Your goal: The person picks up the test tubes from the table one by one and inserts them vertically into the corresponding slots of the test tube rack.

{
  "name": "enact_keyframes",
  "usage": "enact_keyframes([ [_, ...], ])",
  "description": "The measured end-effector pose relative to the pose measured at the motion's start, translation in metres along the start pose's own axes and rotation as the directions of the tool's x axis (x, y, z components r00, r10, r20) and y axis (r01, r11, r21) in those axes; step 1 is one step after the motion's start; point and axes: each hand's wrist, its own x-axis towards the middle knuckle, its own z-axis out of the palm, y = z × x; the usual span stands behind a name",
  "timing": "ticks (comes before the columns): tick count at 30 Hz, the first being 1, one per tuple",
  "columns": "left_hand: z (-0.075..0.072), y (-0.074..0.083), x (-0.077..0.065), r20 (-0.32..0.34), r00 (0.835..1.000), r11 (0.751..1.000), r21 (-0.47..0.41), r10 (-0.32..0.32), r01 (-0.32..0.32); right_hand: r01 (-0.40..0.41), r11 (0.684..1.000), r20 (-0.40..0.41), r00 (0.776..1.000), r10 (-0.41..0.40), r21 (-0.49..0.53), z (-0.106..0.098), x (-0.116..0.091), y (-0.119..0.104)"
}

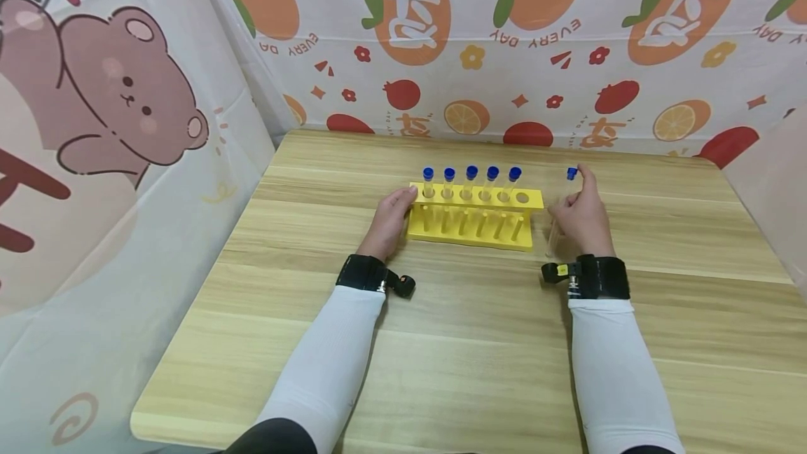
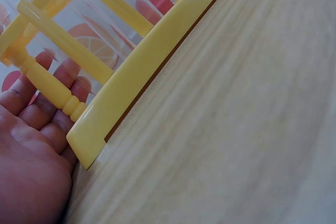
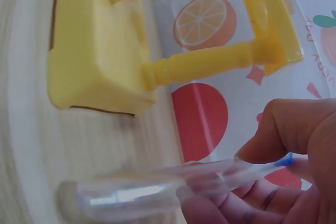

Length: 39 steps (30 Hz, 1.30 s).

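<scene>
A yellow test tube rack (image 1: 469,240) stands on the wooden table. Several clear tubes with blue caps (image 1: 471,172) are lined up in it, and its rightmost hole (image 1: 522,197) has no tube. My left hand (image 1: 388,221) holds the rack's left end, with fingers (image 2: 39,111) behind the end post (image 2: 50,87). Just right of the rack, my right hand (image 1: 583,219) pinches another clear test tube (image 3: 131,198) between thumb and fingers. That tube is slightly tilted, its blue cap (image 1: 571,173) up and its rounded bottom close to the tabletop.
The wooden table (image 1: 466,356) extends in front of the rack and to both sides. Behind it hangs a white fruit-print cloth (image 1: 473,90), close to the table's back edge. A bear-print cloth (image 1: 94,230) covers the left side.
</scene>
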Motion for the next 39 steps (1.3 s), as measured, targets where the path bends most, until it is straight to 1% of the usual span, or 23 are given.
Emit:
enact_keyframes([
  [9,0.000,0.000,0.000,-0.002,1.000,1.000,0.001,0.003,-0.003,0.054,0.996,-0.082,0.995,-0.048,0.071,-0.005,-0.002,-0.009],
  [18,0.000,0.001,0.001,0.000,1.000,1.000,-0.007,-0.003,0.003,0.155,0.985,-0.190,0.972,-0.137,0.080,-0.005,-0.002,-0.014],
  [22,-0.001,0.001,0.002,0.004,1.000,1.000,0.005,-0.007,0.007,0.204,0.973,-0.241,0.955,-0.174,0.108,-0.005,-0.003,-0.018],
  [29,-0.002,0.005,0.001,0.027,0.999,1.000,0.008,-0.025,0.025,0.288,0.941,-0.319,0.921,-0.223,0.175,-0.006,-0.006,-0.022],
  [32,-0.001,0.013,-0.003,0.034,0.999,0.999,0.019,-0.027,0.027,0.325,0.926,-0.353,0.903,-0.244,0.191,-0.005,-0.007,-0.024],
  [36,0.002,0.025,-0.012,0.034,0.999,0.999,0.035,-0.021,0.020,0.362,0.914,-0.402,0.876,-0.266,0.183,-0.005,-0.008,-0.026],
  [39,0.003,0.028,-0.015,0.031,0.999,0.999,0.032,-0.017,0.016,0.387,0.905,-0.436,0.855,-0.280,0.177,-0.006,-0.010,-0.028],
])
